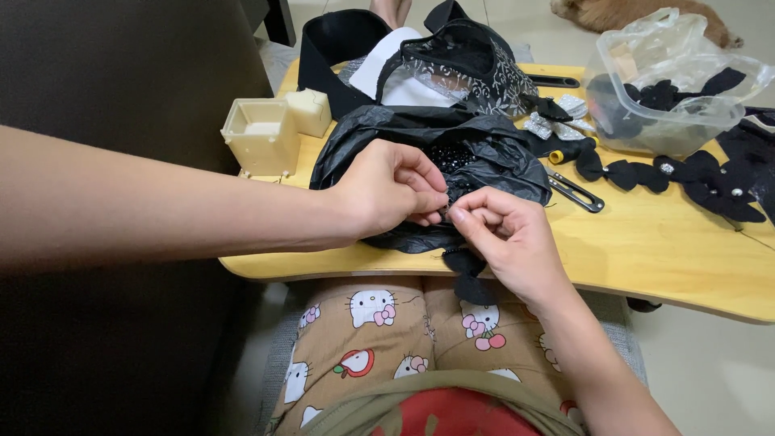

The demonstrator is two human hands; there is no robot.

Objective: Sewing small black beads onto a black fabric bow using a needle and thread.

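My left hand [387, 190] and right hand [504, 234] pinch a black fabric piece [468, 278] that hangs over the table's [662, 258] near edge. The black bag [492, 149] crowds behind my fingers; bare wood opens to the right.

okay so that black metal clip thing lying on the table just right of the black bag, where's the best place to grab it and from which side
Take the black clip across its narrow sides near the middle, coming down from above. It lies flat on the wooden table, slanted, with bare wood on both long sides, so fingers fit there. Its upper-left end sits against the black plastic bag; avoid that end.
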